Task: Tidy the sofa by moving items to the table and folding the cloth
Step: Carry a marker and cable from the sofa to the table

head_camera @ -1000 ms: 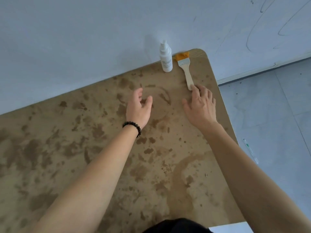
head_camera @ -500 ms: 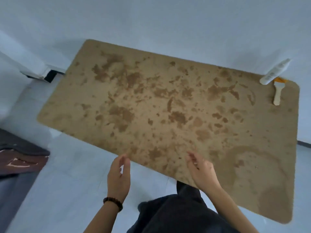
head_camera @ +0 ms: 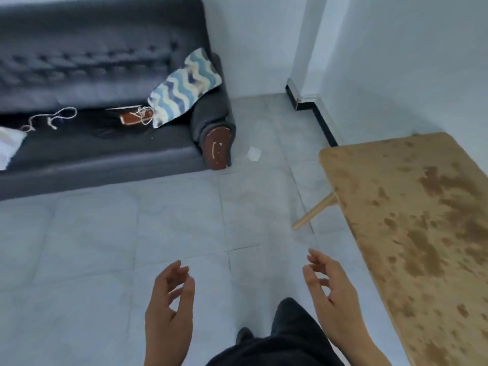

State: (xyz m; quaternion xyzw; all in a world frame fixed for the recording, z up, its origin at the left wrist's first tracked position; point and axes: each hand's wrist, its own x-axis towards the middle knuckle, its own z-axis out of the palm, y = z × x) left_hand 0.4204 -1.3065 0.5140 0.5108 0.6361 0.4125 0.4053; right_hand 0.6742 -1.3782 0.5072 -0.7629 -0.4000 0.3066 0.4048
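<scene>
Step, judged: fetch from sofa [head_camera: 105, 159]. Left hand [head_camera: 169, 302], right hand [head_camera: 328, 294]: loosely spread, holding nothing. Next: grasp wave-patterned cloth [head_camera: 182, 88] at armrest.

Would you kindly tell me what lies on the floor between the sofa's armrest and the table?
In the head view, only a small white scrap lies on the grey floor tiles there, close to the armrest; otherwise that stretch is bare.
</scene>
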